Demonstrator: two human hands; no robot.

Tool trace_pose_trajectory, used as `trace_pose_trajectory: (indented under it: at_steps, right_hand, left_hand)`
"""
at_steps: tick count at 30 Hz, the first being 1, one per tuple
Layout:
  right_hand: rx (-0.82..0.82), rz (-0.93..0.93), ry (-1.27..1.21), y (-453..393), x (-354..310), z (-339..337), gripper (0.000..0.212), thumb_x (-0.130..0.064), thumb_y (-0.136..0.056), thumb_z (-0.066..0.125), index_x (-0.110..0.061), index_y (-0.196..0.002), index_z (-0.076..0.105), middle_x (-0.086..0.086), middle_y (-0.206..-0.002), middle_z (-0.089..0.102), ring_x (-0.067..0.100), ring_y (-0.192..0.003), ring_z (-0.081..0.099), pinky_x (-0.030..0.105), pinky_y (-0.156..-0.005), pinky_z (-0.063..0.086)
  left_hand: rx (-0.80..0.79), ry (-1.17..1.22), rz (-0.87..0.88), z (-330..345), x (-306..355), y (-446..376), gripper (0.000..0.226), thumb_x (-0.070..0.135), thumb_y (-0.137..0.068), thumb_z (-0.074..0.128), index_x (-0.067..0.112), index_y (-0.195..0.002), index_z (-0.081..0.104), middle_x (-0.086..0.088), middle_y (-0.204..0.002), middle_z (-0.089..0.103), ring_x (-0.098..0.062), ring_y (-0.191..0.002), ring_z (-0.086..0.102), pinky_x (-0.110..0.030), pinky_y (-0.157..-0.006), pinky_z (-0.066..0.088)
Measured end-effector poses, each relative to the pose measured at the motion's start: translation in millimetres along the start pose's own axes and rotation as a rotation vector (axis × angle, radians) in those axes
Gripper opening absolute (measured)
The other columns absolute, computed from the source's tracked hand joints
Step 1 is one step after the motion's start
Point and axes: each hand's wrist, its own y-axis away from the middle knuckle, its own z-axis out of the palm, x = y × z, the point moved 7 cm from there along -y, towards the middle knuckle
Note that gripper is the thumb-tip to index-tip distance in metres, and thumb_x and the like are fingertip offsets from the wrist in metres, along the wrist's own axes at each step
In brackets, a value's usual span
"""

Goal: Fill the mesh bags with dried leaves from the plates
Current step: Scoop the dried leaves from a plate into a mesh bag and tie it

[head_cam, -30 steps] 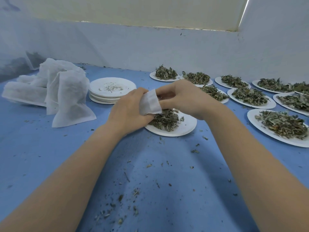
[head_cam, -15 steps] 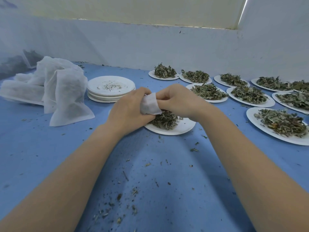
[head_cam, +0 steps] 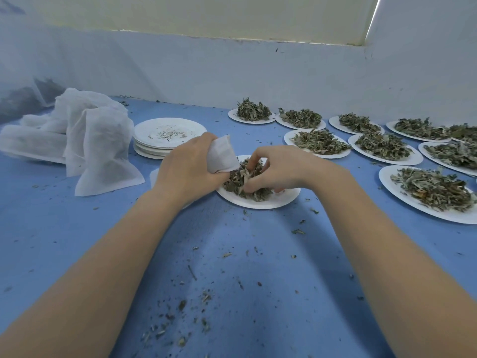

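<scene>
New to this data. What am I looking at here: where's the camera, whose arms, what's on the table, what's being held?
There is no robot: a person works with bare hands, and the single wide-angle camera sits on their head, looking forward and down, so the two forearms entering from the bottom are theirs.

The left hand grips a small white mesh bag. The right hand has its fingers curled into the dried leaves on the nearest plate, gathering some beside the bag.

On the blue table: a pile of white mesh bags at left, a stack of emptied plates beside it, and more plates of leaves to the right and along the wall. Leaf crumbs are scattered near the camera.
</scene>
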Motion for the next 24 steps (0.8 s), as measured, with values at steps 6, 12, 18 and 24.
trace_pose_trajectory:
  at_steps: [6,12,18,24]
  right_hand:
    - [0.154,-0.096,0.077,-9.2,-3.4,0.2,0.024,-0.024,-0.071,0.078,-0.022,-0.093,0.067,-0.012,-0.075,0.055,0.006,-0.065,0.056,0.018,-0.057,0.046]
    - [0.301,-0.124,-0.084,2.7,0.9,-36.7,0.009,-0.022,-0.073,0.079,-0.025,-0.081,0.075,-0.007,-0.071,0.071,0.011,-0.07,0.069,0.015,-0.063,0.052]
    - [0.335,-0.227,-0.075,10.7,-16.1,-44.4,0.011,-0.025,-0.074,0.077,-0.029,-0.085,0.076,-0.005,-0.072,0.07,0.019,-0.076,0.066,0.01,-0.053,0.043]
    - [0.305,-0.343,0.192,9.5,-48.5,-24.0,0.021,-0.018,-0.082,0.064,-0.03,-0.066,0.069,0.0,-0.049,0.043,0.017,-0.055,0.035,0.015,-0.054,0.033]
  left_hand:
    - [-0.026,-0.008,0.005,2.3,1.6,0.9,0.05,0.038,-0.072,0.067,0.017,-0.114,0.05,-0.002,-0.101,0.06,-0.026,-0.093,0.054,-0.031,-0.069,0.035]
    - [-0.044,0.01,0.008,3.2,2.9,1.7,0.049,0.036,-0.073,0.068,0.017,-0.115,0.051,-0.003,-0.103,0.06,-0.028,-0.095,0.054,-0.037,-0.077,0.044]
    - [-0.053,0.016,0.03,5.1,6.4,2.9,0.052,0.035,-0.068,0.071,0.019,-0.114,0.053,-0.001,-0.101,0.061,-0.026,-0.094,0.055,-0.035,-0.074,0.044]
    - [-0.047,0.095,0.07,6.7,14.7,2.3,0.05,0.035,-0.066,0.074,0.019,-0.109,0.054,-0.001,-0.096,0.06,-0.023,-0.088,0.054,-0.035,-0.071,0.042]
